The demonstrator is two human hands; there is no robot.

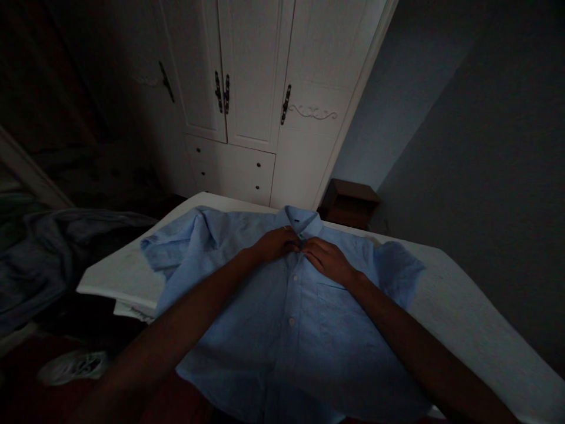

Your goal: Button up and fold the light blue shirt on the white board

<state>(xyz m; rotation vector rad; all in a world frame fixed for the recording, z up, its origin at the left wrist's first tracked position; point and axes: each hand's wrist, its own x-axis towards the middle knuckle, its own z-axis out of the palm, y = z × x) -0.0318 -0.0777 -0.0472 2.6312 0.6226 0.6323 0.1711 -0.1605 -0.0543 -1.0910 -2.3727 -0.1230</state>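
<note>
A light blue short-sleeved shirt (238, 318) lies spread face up on a white table (468, 306), its collar at the far edge. My left hand (279, 242) and my right hand (327, 259) meet at the front placket just below the collar. Both have their fingers pinched on the shirt's cloth there, the fingertips almost touching. Whether a button is between them is too dark and small to make out. Lower down the placket, white buttons show. A chest pocket sits partly under my right forearm.
Behind the table stands a white wardrobe (251, 118) with dark handles and drawers. A small brown cabinet (351, 200) is at its right, beside a grey wall. Dark crumpled cloth (57, 253) lies at the left, and a pale shoe-like thing (75, 366) at lower left.
</note>
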